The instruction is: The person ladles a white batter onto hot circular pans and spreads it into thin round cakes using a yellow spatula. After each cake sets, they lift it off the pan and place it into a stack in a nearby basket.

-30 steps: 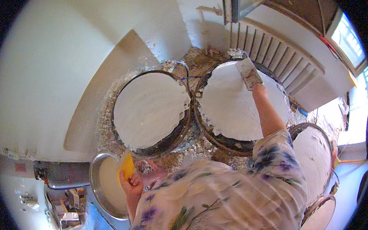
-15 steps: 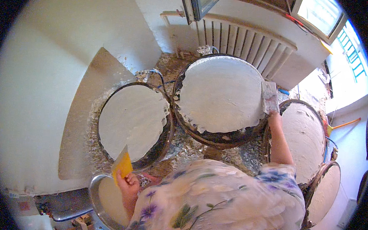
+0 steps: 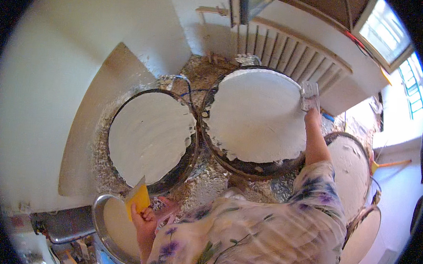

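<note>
My right hand (image 3: 312, 116) reaches far forward, closed on a flat, whitish batter spreader (image 3: 310, 92). The spreader lies at the right edge of the white batter sheet (image 3: 257, 117), which covers most of the large round griddle (image 3: 247, 173) in the middle. In my left hand (image 3: 144, 221) is a yellow scraper (image 3: 139, 198) with a thin pale edge pointing up. It is held above a metal pot (image 3: 97, 221) of pale batter, just in front of the left griddle (image 3: 189, 165). A second white sheet (image 3: 149, 133) covers that left griddle.
Two more round griddles stand at the right, one with a pale sheet (image 3: 348, 175), another (image 3: 361, 240) nearer me. Dried batter crusts the surface between the griddles. A radiator (image 3: 292, 48) and an open window (image 3: 381, 33) are behind; an orange-handled brush (image 3: 394, 164) rests at the right.
My right hand and the spreader have moved farther away along the right edge of the middle griddle. My left hand still holds the scraper over the pot. The view has shifted slightly.
</note>
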Motion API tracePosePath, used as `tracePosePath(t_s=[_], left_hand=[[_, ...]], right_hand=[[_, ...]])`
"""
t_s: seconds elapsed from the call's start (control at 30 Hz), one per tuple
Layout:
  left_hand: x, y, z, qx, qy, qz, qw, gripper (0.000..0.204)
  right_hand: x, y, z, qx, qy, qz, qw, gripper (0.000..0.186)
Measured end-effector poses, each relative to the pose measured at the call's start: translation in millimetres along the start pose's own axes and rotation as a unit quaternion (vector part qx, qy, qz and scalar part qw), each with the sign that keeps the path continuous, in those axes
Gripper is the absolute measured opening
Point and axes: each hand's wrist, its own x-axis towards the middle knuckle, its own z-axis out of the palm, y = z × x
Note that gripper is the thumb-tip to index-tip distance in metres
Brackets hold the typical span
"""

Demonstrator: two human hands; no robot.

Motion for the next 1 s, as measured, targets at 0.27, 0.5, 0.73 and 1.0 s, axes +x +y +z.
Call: tracePosePath(t_s=[0.27, 0.5, 0.73, 1.0], left_hand=[[-26.6, -6.9, -59.1, 0.043, 0.085, 0.117, 0.989, 0.023], [-68.1, 9.6, -121.9, -0.042, 0.046, 0.158, 0.985, 0.018], [-124.1, 31.7, -221.1, -0.152, 0.065, 0.207, 0.964, 0.020], [-196.3, 44.5, -377.0, -0.246, 0.098, 0.256, 0.929, 0.016]], right_hand=[[23.3, -238.6, 87.3, -0.007, -0.033, -0.323, 0.946, 0.016], [-279.1, -323.9, 79.4, 0.010, -0.054, -0.643, 0.764, 0.026], [-556.8, -311.6, 41.6, 0.082, -0.225, -0.777, 0.582, 0.041], [-720.4, -262.0, 113.1, 0.111, -0.871, -0.269, 0.395, 0.039]])
